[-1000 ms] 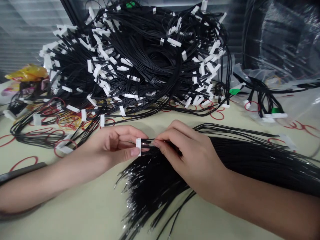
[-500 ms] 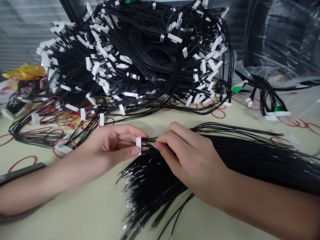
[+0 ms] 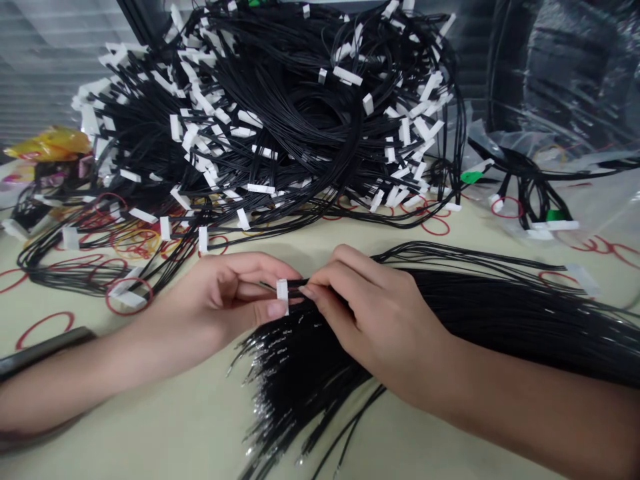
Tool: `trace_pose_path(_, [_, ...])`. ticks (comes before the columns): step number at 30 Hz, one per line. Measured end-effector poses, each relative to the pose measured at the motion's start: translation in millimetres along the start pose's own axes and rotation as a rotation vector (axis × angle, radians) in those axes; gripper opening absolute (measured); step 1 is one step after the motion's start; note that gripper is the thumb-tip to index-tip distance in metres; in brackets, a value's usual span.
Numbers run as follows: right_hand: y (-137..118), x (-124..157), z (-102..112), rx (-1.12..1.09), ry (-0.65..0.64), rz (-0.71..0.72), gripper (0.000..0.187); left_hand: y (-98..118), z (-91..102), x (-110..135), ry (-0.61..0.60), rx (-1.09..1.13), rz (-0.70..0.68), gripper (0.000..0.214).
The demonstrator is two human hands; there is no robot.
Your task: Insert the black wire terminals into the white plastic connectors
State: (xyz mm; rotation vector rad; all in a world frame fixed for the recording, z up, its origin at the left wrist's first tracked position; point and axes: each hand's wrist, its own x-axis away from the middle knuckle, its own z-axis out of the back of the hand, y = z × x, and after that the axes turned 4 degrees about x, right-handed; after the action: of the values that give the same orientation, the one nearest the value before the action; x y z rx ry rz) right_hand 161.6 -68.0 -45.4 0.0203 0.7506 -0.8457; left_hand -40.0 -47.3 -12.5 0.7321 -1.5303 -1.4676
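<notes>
Between the thumb and fingers of my left hand [image 3: 225, 293] is a small white connector housing [image 3: 283, 293], with black wires running out of its right side. My right hand [image 3: 370, 313] pinches a black wire [image 3: 296, 291] close to that side of the housing; its fingertips are almost touching it. How deep the wire sits in the housing cannot be made out. Beneath my right hand lies a thick bundle of loose black wires [image 3: 300, 373], their shiny metal terminals fanned out at the left end.
A big heap of black cables with white connectors [image 3: 300, 120] fills the back of the table. Red rubber bands [image 3: 45, 327] lie scattered at left and right. A yellow plastic packet [image 3: 50, 143] sits far left, and clear plastic bags [image 3: 565, 153] stand at right.
The housing and my left fingertips have shifted slightly right, while my right fingertips have moved a little left, so the gap between them is smaller.
</notes>
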Motion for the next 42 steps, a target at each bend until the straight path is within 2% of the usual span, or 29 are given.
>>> trace_pose_path(7, [2.8, 0.1, -1.0, -0.064, -0.010, 0.024, 0.028, -3.5, -3.4, 2.0, 0.020, 0.092, 0.011, 0.024])
trace_pose_path(11, [3.2, -6.0, 11.6, 0.092, 0.056, 0.143, 0.026, -5.4, 4.9, -3.8, 0.052, 0.053, -0.065, 0.026])
trace_pose_path(13, [-1.2, -8.1, 18.7, 0.146, 0.071, 0.157, 0.028, -6.0, 9.4, -6.6, 0.070, 0.027, -0.076, 0.021])
trace_pose_path(17, [-10.7, -4.5, 22.1, 0.033, -0.140, 0.197, 0.015, -6.3, 14.0, -8.5, 0.056, 0.005, -0.087, 0.018])
trace_pose_path(20, [-10.5, 0.0, 18.6, 0.011, -0.215, 0.213, 0.013, -5.9, 14.4, -8.0, 0.045, -0.021, -0.102, 0.018])
trace_pose_path(23, [-6.2, -0.4, 18.5, 0.017, -0.219, 0.172, 0.018, -5.8, 14.3, -7.8, 0.042, -0.029, -0.108, 0.020])
trace_pose_path(26, [-3.1, -6.0, 21.9, -0.011, -0.191, 0.043, 0.022, -6.3, 13.9, -8.0, 0.021, -0.017, -0.104, 0.023])
trace_pose_path(29, [-1.7, -13.2, 24.3, -0.072, -0.176, -0.087, 0.019, -7.2, 13.1, -7.7, 0.011, -0.007, -0.081, 0.024])
trace_pose_path(34, [0.9, -19.9, 24.4, -0.169, -0.147, -0.223, 0.017, -8.7, 12.1, -6.0, -0.017, 0.023, -0.079, 0.022])
trace_pose_path(38, [2.2, -19.8, 24.1, -0.198, -0.170, -0.276, 0.018, -9.1, 12.1, -4.1, -0.037, 0.048, -0.076, 0.021])
trace_pose_path(42, [2.6, -18.6, 22.8, -0.213, -0.188, -0.264, 0.019, -9.3, 12.0, -3.6, -0.043, 0.057, -0.079, 0.024])
